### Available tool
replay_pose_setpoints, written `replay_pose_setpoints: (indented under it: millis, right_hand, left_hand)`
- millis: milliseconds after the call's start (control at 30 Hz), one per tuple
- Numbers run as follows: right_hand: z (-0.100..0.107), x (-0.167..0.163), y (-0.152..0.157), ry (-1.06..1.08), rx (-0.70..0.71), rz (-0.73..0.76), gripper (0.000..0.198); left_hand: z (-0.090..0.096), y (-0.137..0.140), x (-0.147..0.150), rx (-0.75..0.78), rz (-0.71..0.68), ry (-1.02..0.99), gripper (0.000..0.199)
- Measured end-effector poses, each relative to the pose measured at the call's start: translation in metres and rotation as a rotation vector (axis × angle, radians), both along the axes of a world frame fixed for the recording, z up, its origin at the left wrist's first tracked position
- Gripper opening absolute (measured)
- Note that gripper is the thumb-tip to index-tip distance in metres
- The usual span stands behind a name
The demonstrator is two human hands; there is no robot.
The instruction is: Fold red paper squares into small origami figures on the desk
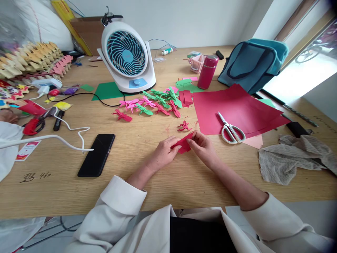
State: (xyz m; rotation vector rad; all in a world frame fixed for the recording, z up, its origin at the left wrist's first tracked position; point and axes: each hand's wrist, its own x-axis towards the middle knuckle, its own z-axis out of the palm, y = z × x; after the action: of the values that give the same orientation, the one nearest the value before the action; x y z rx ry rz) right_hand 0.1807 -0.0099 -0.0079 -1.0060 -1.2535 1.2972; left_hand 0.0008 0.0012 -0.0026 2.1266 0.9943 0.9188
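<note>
Between both hands, just above the table, is a small piece of folded red paper (pixel 185 144). My left hand (pixel 168 149) pinches its left side, thumb on top. My right hand (pixel 201 146) grips the upper right edge between thumb and fingers. Just beyond them lies a small red paper figure (pixel 184 125). Farther back sits a pile of green, pink and red folded paper figures (pixel 155 102). Right of my right hand, white-handled scissors (pixel 231 130) rest partly open on large red paper sheets (pixel 237 109).
A white fan (pixel 127 52) stands at the back, near a red flask (pixel 207 72) and a blue bag (pixel 252 65). A black phone (pixel 96 155) lies to the left with a white cable (pixel 52 137). A grey cloth (pixel 286 160) lies right. Another person's sleeve (pixel 9 147) shows at far left.
</note>
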Motion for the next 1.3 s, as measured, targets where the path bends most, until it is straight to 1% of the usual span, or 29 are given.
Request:
replay_pose_setpoints:
  millis: [100, 200, 300, 400, 633, 767, 867, 1000, 1300]
  right_hand:
    - [0.003, -0.0003, 0.0001, 0.05, -0.046, 0.018, 0.033]
    - [0.0043, -0.0004, -0.0001, 0.067, -0.061, 0.024, 0.034]
    - [0.0037, -0.0008, -0.0002, 0.057, -0.05, 0.02, 0.033]
    - [0.0015, -0.0017, 0.0005, 0.038, -0.036, 0.02, 0.033]
    - [-0.0028, -0.0013, 0.0019, 0.042, -0.009, 0.017, 0.032]
    - [-0.0004, 0.0001, 0.0013, 0.027, -0.017, 0.021, 0.031]
    - [0.0008, -0.0001, 0.0011, 0.023, -0.018, 0.017, 0.032]
    - [0.0002, -0.0021, 0.0013, 0.029, -0.008, 0.03, 0.032]
    - [-0.0022, -0.001, 0.0014, -0.026, 0.015, -0.009, 0.027]
  left_hand:
    - [0.001, 0.0016, -0.0019, -0.075, -0.018, -0.02, 0.015]
    - [0.0026, 0.0014, -0.0025, -0.157, -0.033, -0.044, 0.016]
    - [0.0039, -0.0001, -0.0018, -0.215, -0.001, -0.036, 0.014]
    - [0.0045, -0.0009, -0.0007, -0.24, 0.026, -0.029, 0.012]
    - [0.0036, 0.0006, -0.0001, -0.167, 0.022, -0.046, 0.01]
    - [0.004, -0.0002, 0.001, -0.177, 0.022, -0.049, 0.011]
    - [0.0046, -0.0006, 0.002, -0.184, 0.056, -0.053, 0.01]
    - [0.0043, 0.0001, 0.0021, -0.196, 0.084, -0.058, 0.019]
    - [0.0054, -0.0009, 0.0012, -0.148, 0.095, 0.004, 0.019]
